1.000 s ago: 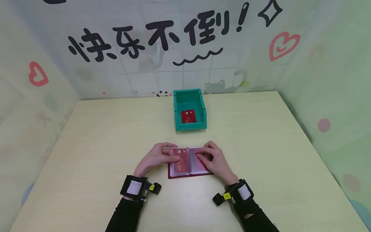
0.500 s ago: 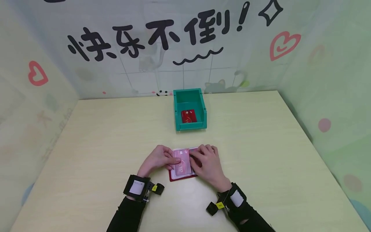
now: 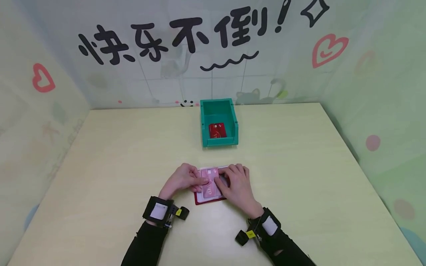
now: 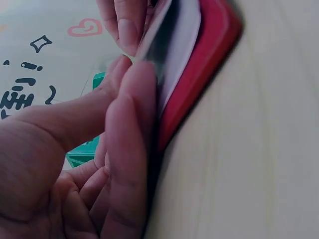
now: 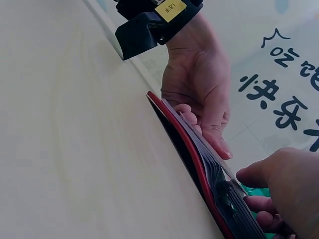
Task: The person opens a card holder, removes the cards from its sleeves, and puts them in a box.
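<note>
While your left hand (image 3: 184,181) pinches the card page (image 3: 209,189), likely to steady it, your right hand (image 3: 239,187) touches the booklet (image 5: 204,164); can't tell if it grasps.

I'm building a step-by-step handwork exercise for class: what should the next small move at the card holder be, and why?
Probably the left hand should press the sleeve pages flat. It pinches their edge beside the pinkish card, and the left-wrist view shows them standing off the red cover; flattening would likely steady the card holder.
</note>
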`<state>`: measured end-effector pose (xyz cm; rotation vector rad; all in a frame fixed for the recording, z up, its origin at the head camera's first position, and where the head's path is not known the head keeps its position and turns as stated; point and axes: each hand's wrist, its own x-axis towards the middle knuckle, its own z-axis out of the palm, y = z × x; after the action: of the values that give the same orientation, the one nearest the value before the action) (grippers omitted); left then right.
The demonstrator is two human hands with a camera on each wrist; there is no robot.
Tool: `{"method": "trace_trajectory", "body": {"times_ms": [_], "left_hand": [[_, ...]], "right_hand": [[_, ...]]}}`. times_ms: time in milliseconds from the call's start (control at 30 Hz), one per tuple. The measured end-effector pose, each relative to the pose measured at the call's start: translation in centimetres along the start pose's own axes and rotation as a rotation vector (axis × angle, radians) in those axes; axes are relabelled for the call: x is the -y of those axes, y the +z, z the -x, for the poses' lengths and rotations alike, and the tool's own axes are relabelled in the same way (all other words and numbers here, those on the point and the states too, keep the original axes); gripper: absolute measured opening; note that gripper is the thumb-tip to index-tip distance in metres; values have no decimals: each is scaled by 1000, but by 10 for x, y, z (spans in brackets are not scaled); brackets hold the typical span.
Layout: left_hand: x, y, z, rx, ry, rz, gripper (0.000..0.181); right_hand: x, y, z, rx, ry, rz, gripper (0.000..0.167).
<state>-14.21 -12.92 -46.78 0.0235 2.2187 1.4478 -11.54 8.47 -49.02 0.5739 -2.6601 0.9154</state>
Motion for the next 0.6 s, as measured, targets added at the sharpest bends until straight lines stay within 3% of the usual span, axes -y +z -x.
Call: {"method": "trace_trajectory", "body": {"times_ms": [200,600], "left_hand": [[-1,2,0,-16,-11,-23,17],[2,-1,0,57,31,20,17]], "right_hand": [[2,-1,0,58,57,-43,23],[5,1,1,58,141,-52,20]]}}
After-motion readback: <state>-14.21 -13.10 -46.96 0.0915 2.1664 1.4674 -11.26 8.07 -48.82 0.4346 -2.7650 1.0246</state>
